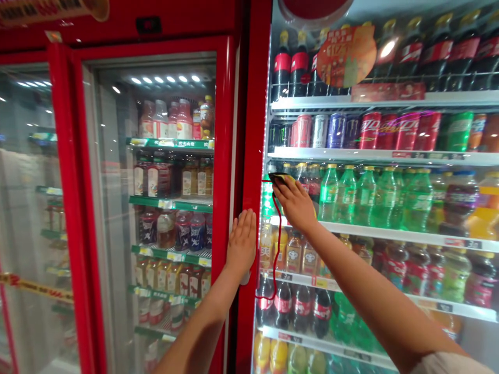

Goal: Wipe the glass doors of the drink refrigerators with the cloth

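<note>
My left hand [241, 244] lies flat against the red door frame [251, 156] between two drink coolers, its fingers stretched out and holding nothing. Higher and to the right, my right hand [296, 205] presses a black and yellow cloth [284, 178] to the glass door of the right cooler. Most of the cloth is hidden beneath the fingers and palm. A curved red line [279, 234] runs down the glass just below that hand. Behind the glass, green soda bottles [346, 192] stand on a shelf close to my right hand.
Cola bottles [411, 49] and drink cans [370, 131] fill shelves in the right cooler. A round orange sticker [346, 56] is on its glass. The left cooler's glass door, framed in red [224, 156], is shut, with bottled drinks [158, 179] inside.
</note>
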Action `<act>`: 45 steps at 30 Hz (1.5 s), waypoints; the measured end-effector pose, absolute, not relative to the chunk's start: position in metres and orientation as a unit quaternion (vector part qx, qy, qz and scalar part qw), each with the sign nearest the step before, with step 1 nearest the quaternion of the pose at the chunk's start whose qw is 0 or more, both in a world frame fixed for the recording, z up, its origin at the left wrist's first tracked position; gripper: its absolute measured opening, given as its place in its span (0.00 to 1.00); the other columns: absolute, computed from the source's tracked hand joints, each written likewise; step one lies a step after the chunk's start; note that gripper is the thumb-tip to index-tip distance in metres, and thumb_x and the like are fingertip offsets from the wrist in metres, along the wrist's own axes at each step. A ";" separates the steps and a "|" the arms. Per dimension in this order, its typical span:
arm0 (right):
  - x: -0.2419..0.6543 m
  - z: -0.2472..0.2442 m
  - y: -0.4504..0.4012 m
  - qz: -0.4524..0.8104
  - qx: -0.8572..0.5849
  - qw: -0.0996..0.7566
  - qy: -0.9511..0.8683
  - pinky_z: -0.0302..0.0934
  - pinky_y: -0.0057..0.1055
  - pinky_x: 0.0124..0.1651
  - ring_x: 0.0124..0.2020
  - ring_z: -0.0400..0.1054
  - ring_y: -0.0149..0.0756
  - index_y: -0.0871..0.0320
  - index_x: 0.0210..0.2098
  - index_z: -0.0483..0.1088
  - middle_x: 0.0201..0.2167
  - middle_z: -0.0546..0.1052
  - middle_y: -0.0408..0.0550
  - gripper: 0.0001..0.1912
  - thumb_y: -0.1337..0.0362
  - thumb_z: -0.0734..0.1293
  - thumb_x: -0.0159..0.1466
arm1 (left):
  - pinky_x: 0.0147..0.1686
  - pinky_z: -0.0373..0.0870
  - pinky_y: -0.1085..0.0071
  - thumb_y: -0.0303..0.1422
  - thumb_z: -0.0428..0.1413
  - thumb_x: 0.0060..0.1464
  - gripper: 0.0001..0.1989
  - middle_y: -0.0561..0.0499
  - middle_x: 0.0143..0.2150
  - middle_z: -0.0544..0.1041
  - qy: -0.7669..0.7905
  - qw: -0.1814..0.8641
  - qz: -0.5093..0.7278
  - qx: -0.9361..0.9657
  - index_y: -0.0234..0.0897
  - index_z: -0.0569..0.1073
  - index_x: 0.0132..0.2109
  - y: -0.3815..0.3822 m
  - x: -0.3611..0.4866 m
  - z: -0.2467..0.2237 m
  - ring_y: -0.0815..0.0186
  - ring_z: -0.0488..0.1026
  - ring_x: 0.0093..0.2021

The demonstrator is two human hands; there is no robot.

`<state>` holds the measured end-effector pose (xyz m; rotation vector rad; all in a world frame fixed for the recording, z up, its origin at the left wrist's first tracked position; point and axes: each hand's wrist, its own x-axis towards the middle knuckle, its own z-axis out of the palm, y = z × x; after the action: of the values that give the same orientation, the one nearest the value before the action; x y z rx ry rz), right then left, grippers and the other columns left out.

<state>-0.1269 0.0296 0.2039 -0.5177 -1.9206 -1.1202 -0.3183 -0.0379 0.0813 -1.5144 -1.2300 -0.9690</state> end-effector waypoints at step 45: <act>-0.054 0.193 0.040 -0.353 -0.270 0.542 -0.714 0.50 0.58 0.73 0.75 0.50 0.47 0.55 0.70 0.61 0.68 0.68 0.55 0.26 0.64 0.55 0.75 | 0.75 0.47 0.48 0.26 0.48 0.65 0.41 0.39 0.78 0.48 -0.379 0.384 -0.446 -0.714 0.35 0.35 0.77 -0.005 -0.211 0.132 0.54 0.41 0.78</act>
<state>-0.0537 0.0396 0.1929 -0.6406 -1.6950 -0.8388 -0.2109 -0.0054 0.1325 -1.8197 -0.9673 -1.1381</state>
